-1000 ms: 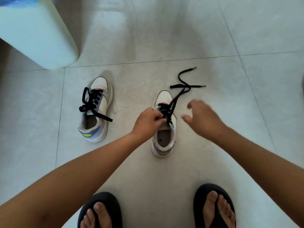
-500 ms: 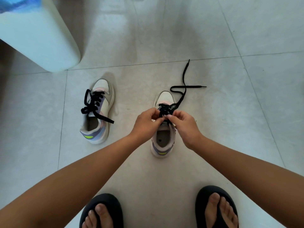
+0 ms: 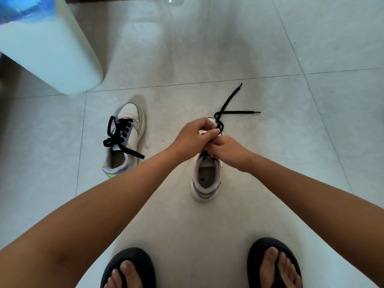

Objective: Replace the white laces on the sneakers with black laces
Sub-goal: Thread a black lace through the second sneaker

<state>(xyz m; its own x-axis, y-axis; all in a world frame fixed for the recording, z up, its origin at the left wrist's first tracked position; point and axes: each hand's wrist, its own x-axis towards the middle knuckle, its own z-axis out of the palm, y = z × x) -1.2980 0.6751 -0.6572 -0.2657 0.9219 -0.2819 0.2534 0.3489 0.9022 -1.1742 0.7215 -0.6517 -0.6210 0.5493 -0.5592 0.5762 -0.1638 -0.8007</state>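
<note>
Two white sneakers with lilac and yellow heels stand on the tiled floor. The left sneaker (image 3: 124, 140) carries a loosely threaded black lace (image 3: 119, 136) whose ends hang over its side. Over the tongue of the right sneaker (image 3: 206, 177), my left hand (image 3: 195, 136) and my right hand (image 3: 228, 151) meet, both pinching its black lace (image 3: 230, 109). The free ends of that lace trail on the floor beyond the toe. The eyelets under my fingers are hidden.
A large pale plastic container (image 3: 47, 48) with a blue top stands at the back left. My two feet in black flip-flops, the left foot (image 3: 127, 269) and the right foot (image 3: 274, 265), are at the bottom edge. Grey floor tiles surround the shoes.
My right hand came in from the right and joined the left on the lace. Both hands have shifted slightly toward the toe, and the lace ends straightened out on the floor.
</note>
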